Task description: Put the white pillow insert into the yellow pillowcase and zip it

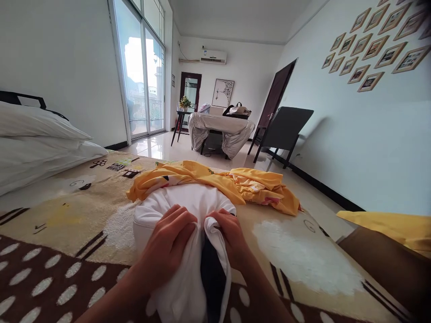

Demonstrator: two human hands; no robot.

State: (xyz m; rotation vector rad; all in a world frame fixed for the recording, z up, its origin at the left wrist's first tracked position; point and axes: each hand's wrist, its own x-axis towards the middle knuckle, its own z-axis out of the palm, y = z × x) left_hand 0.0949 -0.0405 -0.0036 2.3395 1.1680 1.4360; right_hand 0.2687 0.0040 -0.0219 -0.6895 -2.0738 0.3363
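A white pillow [188,197] lies on the patterned bed cover [84,215] in front of me, inside a white pillowcase [188,287] whose open end bunches toward me. My left hand [168,244] is closed on the left edge of the pillowcase opening. Gripping the right edge is my right hand [232,237], fingers curled into the cloth. A dark gap shows between the two edges. A crumpled yellow cloth [235,181] lies just beyond the pillow.
Stacked white pillows [37,143] sit at the bed's left. Another yellow cloth [393,226] lies over a brown surface at right. Beyond the bed are a glossy floor, a dark chair [283,130], a covered table [222,128], glass doors and framed pictures [370,49].
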